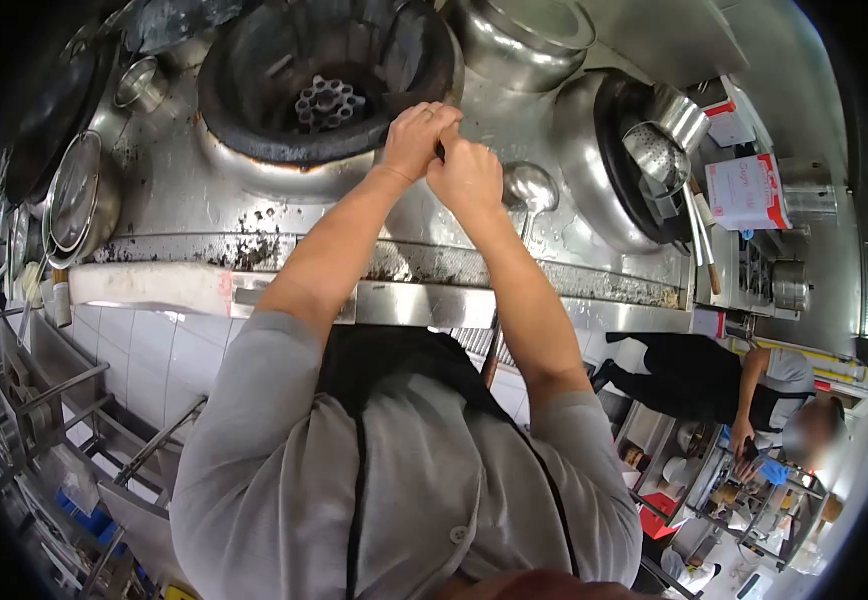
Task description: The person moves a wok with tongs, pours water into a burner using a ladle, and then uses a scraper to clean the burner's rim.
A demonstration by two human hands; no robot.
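At the right edge of the burner's dark rim (304, 150), in the head view, we bring the left hand (416, 142) and right hand (468, 180) together, fingers curled; a small dark item (441, 151) shows between them, and we cannot tell what it is or whether either hand is clamped on it. The ladle (532, 187) lies just beside the right hand. We judge this a two-handed handling step; further movement calls for clearance from rim and ladle

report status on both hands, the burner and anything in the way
Left hand and right hand together by right rim of wok burner, grip mostly hidden. No wok on burner. Ladle close beside right hand.
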